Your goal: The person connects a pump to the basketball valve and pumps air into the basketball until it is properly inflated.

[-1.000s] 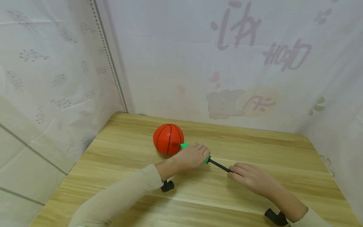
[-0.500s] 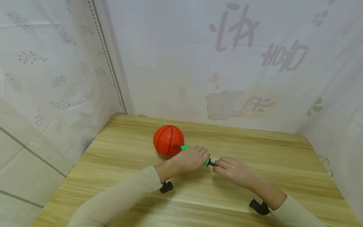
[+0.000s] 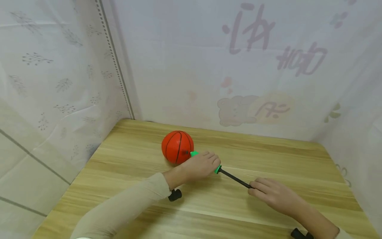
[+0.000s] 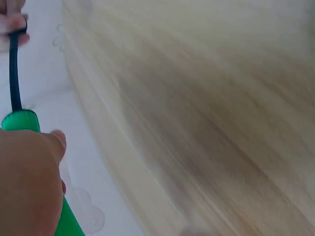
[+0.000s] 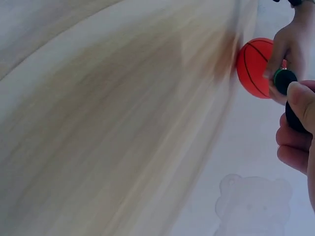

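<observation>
A small red basketball (image 3: 176,146) with black lines rests on the wooden table. The green nozzle end of a hand pump (image 3: 194,153) meets its right side. My left hand (image 3: 201,165) grips the pump's green barrel (image 4: 20,120), covering most of it. From the barrel's other end the black rod (image 3: 235,179) stands far out, down and to the right. My right hand (image 3: 273,196) holds the black handle (image 5: 295,118) at the rod's end, with the thumb over it in the right wrist view.
The wooden tabletop (image 3: 143,132) ends against pale printed cloth (image 3: 179,66) at the back and sides. A black wrist-camera piece (image 3: 175,195) shows under the left sleeve, another (image 3: 300,233) by the right wrist.
My right hand first slid in close to the left hand, then drew back down and right, exposing a long stretch of rod. The left hand and ball stayed almost still.
</observation>
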Demonstrator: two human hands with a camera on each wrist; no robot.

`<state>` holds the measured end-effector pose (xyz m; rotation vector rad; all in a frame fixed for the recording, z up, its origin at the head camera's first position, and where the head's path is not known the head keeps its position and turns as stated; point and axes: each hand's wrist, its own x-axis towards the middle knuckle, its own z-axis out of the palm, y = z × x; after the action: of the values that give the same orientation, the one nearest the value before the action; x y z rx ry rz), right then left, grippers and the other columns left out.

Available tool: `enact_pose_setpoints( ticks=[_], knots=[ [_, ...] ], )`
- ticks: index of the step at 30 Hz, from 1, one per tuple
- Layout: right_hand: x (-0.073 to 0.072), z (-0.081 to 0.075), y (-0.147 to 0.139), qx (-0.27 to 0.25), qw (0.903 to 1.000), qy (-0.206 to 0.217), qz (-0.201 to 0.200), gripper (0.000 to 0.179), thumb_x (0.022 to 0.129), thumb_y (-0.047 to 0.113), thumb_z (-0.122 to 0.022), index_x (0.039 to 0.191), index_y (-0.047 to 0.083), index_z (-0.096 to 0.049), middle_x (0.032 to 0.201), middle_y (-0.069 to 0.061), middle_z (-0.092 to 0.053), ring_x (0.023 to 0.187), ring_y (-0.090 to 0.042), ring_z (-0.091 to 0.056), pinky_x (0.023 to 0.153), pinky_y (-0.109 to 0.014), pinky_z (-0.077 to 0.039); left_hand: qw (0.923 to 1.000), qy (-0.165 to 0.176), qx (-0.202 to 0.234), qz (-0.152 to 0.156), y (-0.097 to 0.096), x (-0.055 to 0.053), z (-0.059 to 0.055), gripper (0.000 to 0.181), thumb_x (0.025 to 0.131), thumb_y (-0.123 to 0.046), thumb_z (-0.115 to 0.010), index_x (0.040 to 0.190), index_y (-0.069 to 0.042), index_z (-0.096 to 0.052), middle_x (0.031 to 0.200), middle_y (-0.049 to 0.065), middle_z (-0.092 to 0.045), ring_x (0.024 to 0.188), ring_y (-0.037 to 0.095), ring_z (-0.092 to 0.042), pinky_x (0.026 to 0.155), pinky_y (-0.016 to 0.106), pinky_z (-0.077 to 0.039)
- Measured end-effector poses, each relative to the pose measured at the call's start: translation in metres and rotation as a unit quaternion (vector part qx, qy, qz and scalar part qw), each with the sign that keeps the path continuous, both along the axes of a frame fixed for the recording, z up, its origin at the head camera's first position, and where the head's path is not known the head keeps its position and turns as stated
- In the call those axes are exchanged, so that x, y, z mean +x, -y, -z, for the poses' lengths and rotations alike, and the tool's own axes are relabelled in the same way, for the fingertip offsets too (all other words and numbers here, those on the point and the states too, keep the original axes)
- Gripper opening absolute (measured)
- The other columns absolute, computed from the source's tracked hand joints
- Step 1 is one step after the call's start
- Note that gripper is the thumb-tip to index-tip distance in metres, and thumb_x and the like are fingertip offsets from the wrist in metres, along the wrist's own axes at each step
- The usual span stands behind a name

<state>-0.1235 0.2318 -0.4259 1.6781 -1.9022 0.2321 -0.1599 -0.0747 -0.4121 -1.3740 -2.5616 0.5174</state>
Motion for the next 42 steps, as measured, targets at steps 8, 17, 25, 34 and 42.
enact_pose_setpoints(
  ticks=[8,17,25,34,42],
  knots=[
    [-0.02,-0.002,0.031,0.021,0.9997,0.008,0.002,0.04,0.113,0.014,-0.03,0.099,0.009,-0.067,0.098,0.0,-0.065,0.082,-0.013,-0.06,0.07,-0.023,-0.052,0.9999,-0.006,-0.004,-0.013,-0.002,-0.001,-0.001,0.011,0.107,-0.018,-0.047,0.114,-0.013,-0.054,0.105,-0.004,-0.054,0.099,0.012,-0.05,0.091,0.024,-0.042],
    [-0.035,-0.002,0.068,0.036,0.9992,0.012,0.015,0.045,0.113,0.015,-0.025,0.097,0.01,-0.067,0.095,0.002,-0.065,0.083,-0.01,-0.06,0.072,-0.021,-0.051,0.9999,-0.002,0.009,-0.006,-0.003,-0.001,0.001,0.009,0.107,-0.016,-0.048,0.111,-0.012,-0.054,0.105,-0.004,-0.055,0.099,0.012,-0.05,0.09,0.023,-0.042],
    [-0.026,0.0,0.052,0.007,0.9997,0.025,-0.003,0.04,0.113,0.016,-0.031,0.098,0.011,-0.067,0.095,0.002,-0.066,0.08,-0.01,-0.059,0.07,-0.022,-0.05,0.9995,0.027,0.018,-0.008,0.002,-0.001,-0.002,0.007,0.107,-0.015,-0.049,0.111,-0.012,-0.053,0.106,-0.004,-0.055,0.099,0.012,-0.05,0.092,0.023,-0.042],
    [0.0,-0.002,0.008,0.017,0.9991,0.039,0.007,0.04,0.113,0.017,-0.032,0.096,0.012,-0.068,0.096,0.003,-0.067,0.08,-0.01,-0.061,0.071,-0.021,-0.053,0.9994,0.028,0.017,-0.011,0.007,0.001,-0.001,0.006,0.106,-0.011,-0.05,0.111,-0.012,-0.052,0.104,-0.004,-0.053,0.096,0.012,-0.047,0.088,0.022,-0.042],
    [-0.005,-0.002,0.015,-0.017,0.9987,0.046,-0.014,0.038,0.112,0.015,-0.035,0.095,0.011,-0.069,0.096,0.002,-0.067,0.079,-0.011,-0.06,0.07,-0.02,-0.052,0.9999,0.01,-0.005,-0.01,0.003,0.005,-0.002,0.011,0.107,-0.016,-0.047,0.115,-0.01,-0.052,0.107,-0.002,-0.055,0.101,0.013,-0.05,0.095,0.024,-0.043]
  ],
)
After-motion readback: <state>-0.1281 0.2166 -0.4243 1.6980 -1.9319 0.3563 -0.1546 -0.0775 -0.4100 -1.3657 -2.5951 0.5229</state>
